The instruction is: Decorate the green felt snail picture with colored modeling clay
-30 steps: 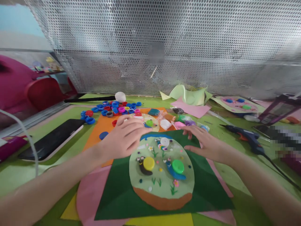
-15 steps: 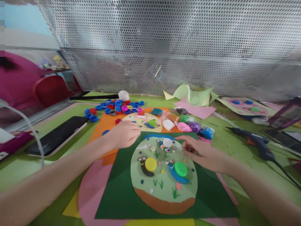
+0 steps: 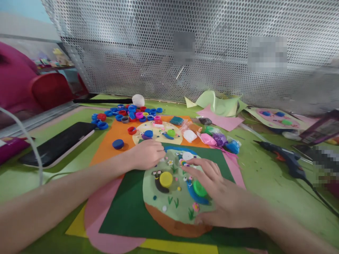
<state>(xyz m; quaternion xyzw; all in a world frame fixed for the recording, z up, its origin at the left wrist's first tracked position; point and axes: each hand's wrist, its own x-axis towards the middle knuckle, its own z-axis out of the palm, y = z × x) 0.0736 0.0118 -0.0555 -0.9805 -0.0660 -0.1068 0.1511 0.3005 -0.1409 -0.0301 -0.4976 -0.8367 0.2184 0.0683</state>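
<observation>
A round pale-green craft picture (image 3: 159,194) with a brown clay strip along its bottom lies on a dark green sheet (image 3: 119,218). It carries clay snails with bottle-cap shells: one brown with a yellow cap (image 3: 166,179), one blue with a green cap (image 3: 198,188), and one rainbow-striped with a white cap. My left hand (image 3: 148,154) rests at the picture's upper left edge, fingers curled; whatever they hold is hidden. Over the right side spreads my right hand (image 3: 219,190), its fingertips near the rainbow snail and its thumb by the lower edge, partly covering the green cap.
Behind lie a cream round picture (image 3: 177,139), loose bottle caps (image 3: 131,114) and bagged clay (image 3: 208,139). A black phone (image 3: 59,144) is at left. At right lies a glue gun (image 3: 288,162) with its cord. A perforated metal panel (image 3: 132,53) rises at the back.
My right hand has moved left and nearer, from the picture's upper right edge to across its right side, its fingers spreading. My left hand has shifted slightly right and now covers the upper left edge.
</observation>
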